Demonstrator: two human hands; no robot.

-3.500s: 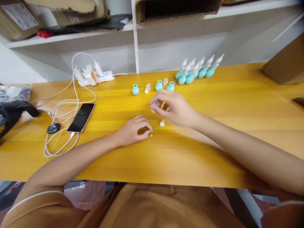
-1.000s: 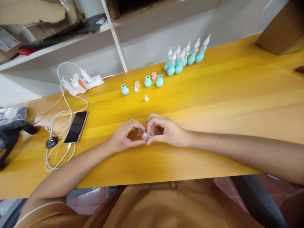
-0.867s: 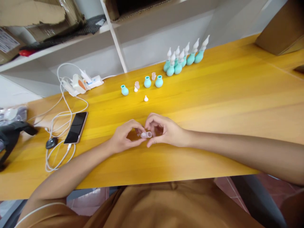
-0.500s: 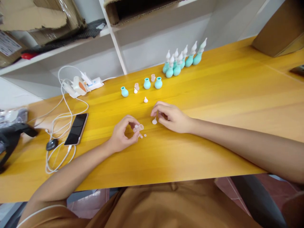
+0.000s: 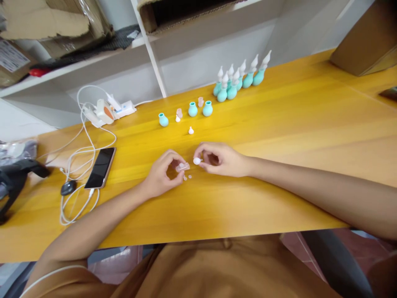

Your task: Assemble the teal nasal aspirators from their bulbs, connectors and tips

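Here I'm pinching the clear tube [image 5: 185,167] in my left fingers [image 5: 177,180], its long axis running roughly sideways toward the white conical tip [image 5: 197,160] my right fingers [image 5: 209,168] are gripping just beside it.

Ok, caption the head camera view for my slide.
Left hand holds a translucent tube, right hand a white funnel-shaped piece; white-tipped teal bulbs stand beyond.

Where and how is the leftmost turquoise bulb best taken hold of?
Probably around the rounded belly of the leftmost turquoise bulb, from the person's left: the belly is wider than the neck, and a white tip stands to its right.
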